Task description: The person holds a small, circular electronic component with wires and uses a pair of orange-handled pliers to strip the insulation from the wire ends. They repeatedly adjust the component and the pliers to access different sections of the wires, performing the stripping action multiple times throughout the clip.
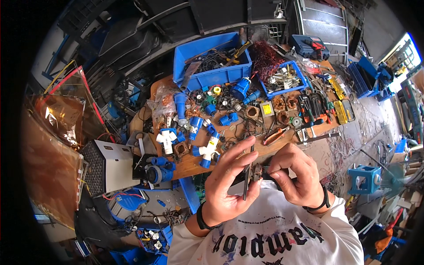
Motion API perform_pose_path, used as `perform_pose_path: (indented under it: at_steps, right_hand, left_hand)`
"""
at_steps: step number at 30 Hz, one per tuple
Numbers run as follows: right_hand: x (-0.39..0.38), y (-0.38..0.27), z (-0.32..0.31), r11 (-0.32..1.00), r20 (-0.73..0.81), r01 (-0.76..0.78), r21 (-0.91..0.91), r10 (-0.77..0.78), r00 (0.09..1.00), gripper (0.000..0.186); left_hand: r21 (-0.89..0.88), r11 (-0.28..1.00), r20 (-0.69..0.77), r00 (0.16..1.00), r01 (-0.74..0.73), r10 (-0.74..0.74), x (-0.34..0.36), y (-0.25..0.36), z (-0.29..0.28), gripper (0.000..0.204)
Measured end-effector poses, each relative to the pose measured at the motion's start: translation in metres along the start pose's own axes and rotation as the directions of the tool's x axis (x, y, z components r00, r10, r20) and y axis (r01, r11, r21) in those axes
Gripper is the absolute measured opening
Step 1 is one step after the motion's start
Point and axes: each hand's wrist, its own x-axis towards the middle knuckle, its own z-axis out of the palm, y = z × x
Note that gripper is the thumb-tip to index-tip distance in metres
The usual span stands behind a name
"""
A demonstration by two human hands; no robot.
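Your left hand [226, 187] grips a small dark metal part [256, 172] between thumb and fingers, with a thin dark strip [246, 186] standing nearly lengthwise along the inside of those fingers; whether part and strip are joined, you cannot tell from here. Your right hand [302, 179] is just right of the part, its fingers curled and its thumb drawn up near the index fingertip; whether it pinches anything is too fine to make out.

Just beyond both hands runs the wooden counter [187, 169]. Pliers with red-orange handles [277, 135] lie on it, ahead of the gap between your hands. Ahead and to the left of your left hand you have a white and blue connector [208, 151], with more blue fittings around it. Farther ahead of that hand stands a large blue bin [212, 78] of tools and cables. Well ahead of your right hand are a shallow blue tray [277, 92] of metal pieces and, to its left, a heap of reddish wire [266, 57]. Ahead and to the right of that hand lies a yellow brush [340, 112]; off to its right, apart from the counter, is a blue stool [364, 179].
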Motion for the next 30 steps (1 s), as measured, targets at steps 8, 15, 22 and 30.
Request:
perform_pose_path:
  at_steps: [8,15,22,30]
  right_hand:
    - [0.001,0.002,-0.003,1.000,-0.076,-0.021,-0.013,0.020,0.997,0.017]
    - [0.003,0.002,-0.001,0.994,-0.105,-0.036,-0.104,0.025,0.994,0.020]
    - [0.002,-0.001,-0.004,0.996,-0.057,-0.058,-0.060,0.055,0.997,0.019]
    - [0.000,0.000,-0.007,0.993,-0.042,-0.045,0.106,0.049,0.998,0.015]
  left_hand:
    - [-0.061,0.998,0.060,0.998,0.006,-0.003,0.000,0.001,0.000,0.051]
    - [-0.570,0.770,0.205,0.957,0.286,-0.204,-0.009,0.000,-0.005,0.050]
    - [-0.725,0.607,0.239,0.946,0.324,-0.220,-0.009,-0.006,-0.010,0.050]
    - [-0.686,0.609,0.275,0.917,0.398,-0.289,-0.011,-0.004,-0.008,0.051]
